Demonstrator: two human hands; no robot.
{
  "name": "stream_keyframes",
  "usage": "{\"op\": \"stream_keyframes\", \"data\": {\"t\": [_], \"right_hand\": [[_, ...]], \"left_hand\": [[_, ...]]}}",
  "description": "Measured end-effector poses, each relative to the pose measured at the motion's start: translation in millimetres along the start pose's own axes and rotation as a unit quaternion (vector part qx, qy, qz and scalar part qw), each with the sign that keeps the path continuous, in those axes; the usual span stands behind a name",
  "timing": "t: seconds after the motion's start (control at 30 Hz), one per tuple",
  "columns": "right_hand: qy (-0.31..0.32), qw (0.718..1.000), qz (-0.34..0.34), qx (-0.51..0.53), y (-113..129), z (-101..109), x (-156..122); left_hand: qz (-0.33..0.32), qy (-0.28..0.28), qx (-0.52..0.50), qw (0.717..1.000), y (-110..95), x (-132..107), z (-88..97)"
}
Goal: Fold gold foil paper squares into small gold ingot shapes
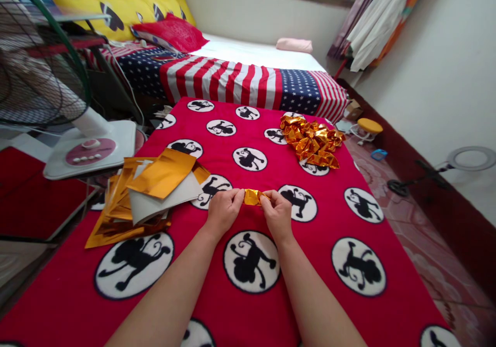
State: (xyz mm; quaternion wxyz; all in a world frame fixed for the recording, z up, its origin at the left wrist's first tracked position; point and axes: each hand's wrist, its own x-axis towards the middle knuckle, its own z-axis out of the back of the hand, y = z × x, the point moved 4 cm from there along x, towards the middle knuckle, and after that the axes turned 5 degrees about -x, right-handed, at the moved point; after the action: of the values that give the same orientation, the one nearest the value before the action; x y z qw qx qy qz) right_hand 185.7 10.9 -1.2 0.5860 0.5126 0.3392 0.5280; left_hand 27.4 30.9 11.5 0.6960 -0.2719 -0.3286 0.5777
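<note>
Red cloth printed with black monkey medallions covered the table (321, 218), with a bed (240, 81) beyond its far edge. Near the middle of the table both hands pinched a small gold foil piece (251, 196): the left hand (222, 210) clasped its left end and the right hand (277, 213) its right end, fingertips closed on it. It looked rolled or folded, though it was too small to tell which. A stack of gold sheets (155, 187) lay by the left edge, and a heap of crinkled gold shapes (312, 141) lay near the far right corner. Doing this well probably meant firm, even pinches at both ends, so the thin foil creased cleanly without tearing.
</note>
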Motion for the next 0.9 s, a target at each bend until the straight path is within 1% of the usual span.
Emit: {"op": "stream_keyframes", "data": {"t": [0.1, 0.3, 0.5, 0.7, 0.9], "right_hand": [[0.005, 1.0, 0.004, 0.006, 0.6, -0.2, 0.0], [-0.001, 1.0, 0.004, 0.0, -0.2, -0.5, -0.1], [-0.001, 1.0, 0.005, -0.003, 2.5, -0.7, -1.4], [-0.005, 1.0, 0.013, -0.015, 1.6, -0.6, -1.3], [-0.02, 1.0, -0.003, -0.002, -0.4, -0.4, -0.9]], "left_hand": [[0.012, -0.017, 0.004, 1.0, -1.5, 0.6, 1.5], [0.036, -0.038, 0.069, 0.996, -4.3, -0.8, 1.5], [0.037, -0.067, 0.112, 0.991, -5.3, -2.5, 5.4], [-0.011, -0.046, 0.108, 0.993, -7.2, -2.4, 3.1], [-0.06, -0.024, 0.021, 0.998, -6.4, -2.1, -1.7]]}}
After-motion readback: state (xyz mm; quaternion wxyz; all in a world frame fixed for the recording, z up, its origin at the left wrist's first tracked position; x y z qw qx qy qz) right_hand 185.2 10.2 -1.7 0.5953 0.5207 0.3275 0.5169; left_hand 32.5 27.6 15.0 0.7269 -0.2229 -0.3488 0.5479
